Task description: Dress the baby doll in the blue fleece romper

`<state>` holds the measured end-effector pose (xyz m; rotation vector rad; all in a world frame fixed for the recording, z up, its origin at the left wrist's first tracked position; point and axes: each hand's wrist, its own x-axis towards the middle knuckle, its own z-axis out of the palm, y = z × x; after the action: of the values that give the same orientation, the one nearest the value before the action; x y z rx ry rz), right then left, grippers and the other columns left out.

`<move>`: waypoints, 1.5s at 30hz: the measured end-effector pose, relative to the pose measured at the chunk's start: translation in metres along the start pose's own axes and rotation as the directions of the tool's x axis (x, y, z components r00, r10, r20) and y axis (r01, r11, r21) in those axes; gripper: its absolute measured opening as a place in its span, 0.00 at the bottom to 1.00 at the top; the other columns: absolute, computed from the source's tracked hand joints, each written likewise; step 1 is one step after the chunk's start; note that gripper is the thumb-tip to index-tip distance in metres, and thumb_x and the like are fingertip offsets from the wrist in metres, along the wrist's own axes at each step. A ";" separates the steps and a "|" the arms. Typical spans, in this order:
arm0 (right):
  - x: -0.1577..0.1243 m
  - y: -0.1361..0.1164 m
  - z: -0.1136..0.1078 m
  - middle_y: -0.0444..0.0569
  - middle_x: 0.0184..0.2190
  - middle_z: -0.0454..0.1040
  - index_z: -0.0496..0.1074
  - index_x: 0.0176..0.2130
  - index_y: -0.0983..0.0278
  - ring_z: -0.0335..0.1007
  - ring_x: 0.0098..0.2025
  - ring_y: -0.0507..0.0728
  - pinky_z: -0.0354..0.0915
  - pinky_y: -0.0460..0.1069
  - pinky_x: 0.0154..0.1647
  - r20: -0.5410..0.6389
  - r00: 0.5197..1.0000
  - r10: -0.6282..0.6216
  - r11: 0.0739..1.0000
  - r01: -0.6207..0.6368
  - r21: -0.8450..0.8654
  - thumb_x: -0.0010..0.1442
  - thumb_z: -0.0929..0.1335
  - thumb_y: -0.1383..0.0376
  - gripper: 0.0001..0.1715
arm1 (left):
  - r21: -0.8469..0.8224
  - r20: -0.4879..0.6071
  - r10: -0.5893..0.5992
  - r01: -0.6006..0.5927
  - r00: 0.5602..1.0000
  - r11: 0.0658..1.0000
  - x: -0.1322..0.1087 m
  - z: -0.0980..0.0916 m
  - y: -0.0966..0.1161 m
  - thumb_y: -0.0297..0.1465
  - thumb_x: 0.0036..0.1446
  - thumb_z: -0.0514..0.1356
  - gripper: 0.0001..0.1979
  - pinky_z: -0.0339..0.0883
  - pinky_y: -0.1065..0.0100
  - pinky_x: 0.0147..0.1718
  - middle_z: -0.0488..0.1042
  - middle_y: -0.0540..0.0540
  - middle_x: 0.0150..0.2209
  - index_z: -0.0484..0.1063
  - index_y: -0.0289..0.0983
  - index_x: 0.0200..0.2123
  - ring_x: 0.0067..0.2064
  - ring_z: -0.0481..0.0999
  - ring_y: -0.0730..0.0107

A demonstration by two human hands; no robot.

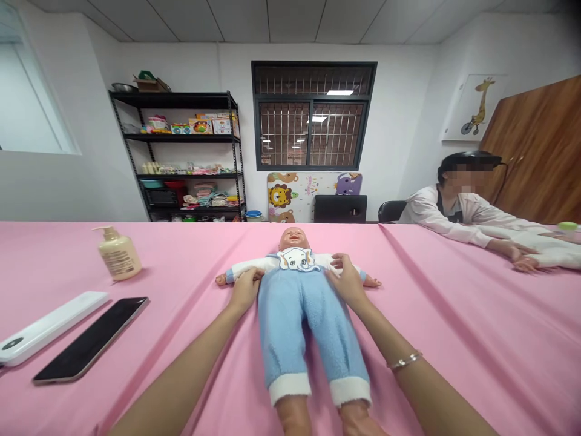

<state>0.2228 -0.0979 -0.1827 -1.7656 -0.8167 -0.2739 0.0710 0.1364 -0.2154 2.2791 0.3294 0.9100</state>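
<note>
A baby doll (294, 239) lies on its back on the pink cloth, its head away from me and its arms stretched out to both sides. It wears a white top with an elephant-face bib (297, 260) and fluffy light blue trousers (284, 321) with white cuffs; its bare feet point towards me. My left hand (246, 287) is closed at the left side of the doll's waist, fingertips on the clothes, partly hidden from view. At the opposite side, my right hand (347, 280) has bent fingers on the outfit beside the sleeve, its thumb near the trouser top.
A pump bottle (118, 257) stands on the pink-covered table (181, 248) at the left. Nearer lie a white device (54, 327) and a black phone (93, 339). On the right, a seated person (447, 203) has hands on another doll (551, 251). Shelves (181, 138) stand behind.
</note>
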 end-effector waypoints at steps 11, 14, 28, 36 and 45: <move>-0.145 -0.117 -0.014 0.43 0.28 0.64 0.60 0.28 0.64 0.56 0.27 0.50 0.49 0.46 0.27 0.720 0.559 -0.411 0.761 0.646 -0.067 0.56 0.67 0.71 0.09 | -0.058 0.014 0.001 0.000 1.000 0.998 -0.002 0.000 -0.006 0.26 0.50 0.52 0.08 0.66 0.61 0.41 0.72 0.45 0.35 0.68 0.36 0.33 0.38 0.71 0.62; -0.153 -0.112 -0.007 0.42 0.26 0.63 0.58 0.28 0.65 0.55 0.26 0.50 0.47 0.47 0.25 0.687 0.491 -0.535 0.667 0.745 -0.012 0.56 0.66 0.72 0.10 | -0.054 0.018 0.008 -0.007 1.000 0.999 -0.002 0.000 -0.006 0.25 0.49 0.51 0.08 0.66 0.61 0.40 0.72 0.45 0.34 0.68 0.36 0.33 0.38 0.71 0.62; -0.087 -0.099 -0.051 0.43 0.29 0.70 0.70 0.36 0.62 0.65 0.32 0.52 0.59 0.44 0.30 0.681 0.723 -0.117 0.992 0.110 0.053 0.57 0.65 0.62 0.07 | -0.037 0.010 0.005 -0.004 1.000 0.999 -0.005 -0.003 -0.003 0.26 0.50 0.50 0.08 0.66 0.63 0.39 0.72 0.46 0.33 0.67 0.36 0.33 0.36 0.71 0.64; 0.007 0.025 0.022 0.52 0.30 0.73 0.71 0.33 0.69 0.69 0.33 0.56 0.59 0.46 0.30 0.093 0.954 0.287 0.931 -0.255 -0.260 0.53 0.60 0.67 0.12 | -0.049 0.003 -0.049 0.049 0.999 0.998 -0.006 -0.006 0.000 0.28 0.49 0.51 0.08 0.65 0.61 0.40 0.72 0.45 0.35 0.67 0.36 0.34 0.36 0.71 0.63; -0.002 0.043 0.023 0.55 0.42 0.70 0.73 0.42 0.64 0.63 0.47 0.63 0.58 0.52 0.42 0.217 0.935 0.281 0.862 -0.147 -0.485 0.60 0.59 0.67 0.16 | -0.068 0.020 -0.063 0.065 0.998 0.996 -0.004 -0.004 0.010 0.34 0.54 0.51 0.10 0.64 0.61 0.41 0.72 0.45 0.35 0.67 0.35 0.35 0.39 0.71 0.62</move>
<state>0.2445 -0.0837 -0.2241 -2.3707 -0.7823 -0.0655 0.0652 0.1293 -0.2084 2.2005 0.3560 0.8551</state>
